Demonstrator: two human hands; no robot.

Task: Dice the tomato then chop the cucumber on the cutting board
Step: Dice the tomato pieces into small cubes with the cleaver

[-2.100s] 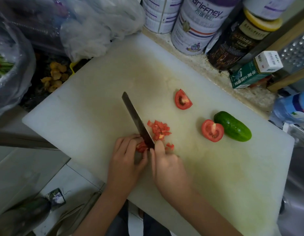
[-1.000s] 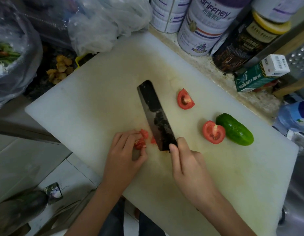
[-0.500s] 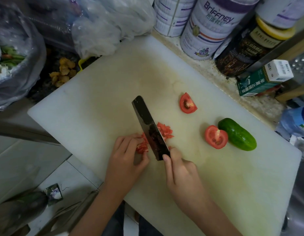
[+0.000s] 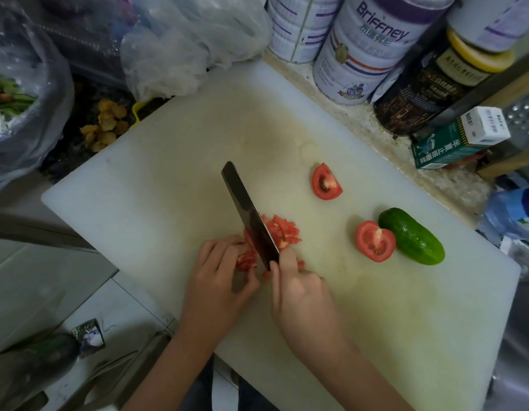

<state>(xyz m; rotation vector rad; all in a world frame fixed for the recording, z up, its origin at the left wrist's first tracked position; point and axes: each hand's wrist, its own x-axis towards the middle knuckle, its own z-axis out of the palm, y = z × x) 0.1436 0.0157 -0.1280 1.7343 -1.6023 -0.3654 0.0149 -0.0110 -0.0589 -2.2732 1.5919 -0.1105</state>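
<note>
With the right hand (image 4: 299,295) gripping the knife (image 4: 248,215) and the left hand (image 4: 221,280) holding a tomato piece (image 4: 247,258), the person is dicing, while a tomato wedge (image 4: 326,181), a tomato half (image 4: 375,241) and the cucumber (image 4: 411,236) are waiting uncut.

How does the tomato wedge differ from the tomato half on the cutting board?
The tomato wedge is smaller and pointed; the tomato half is rounder and larger. The wedge lies alone; the half lies close beside the cucumber. Both are red, cut face up, not yet diced.

Forearms enter from lower centre; left hand (image 4: 218,280), fingers curled, apparently pinning tomato piece (image 4: 247,260); right hand (image 4: 299,295) grips knife (image 4: 248,213), forefinger along blade.
</note>
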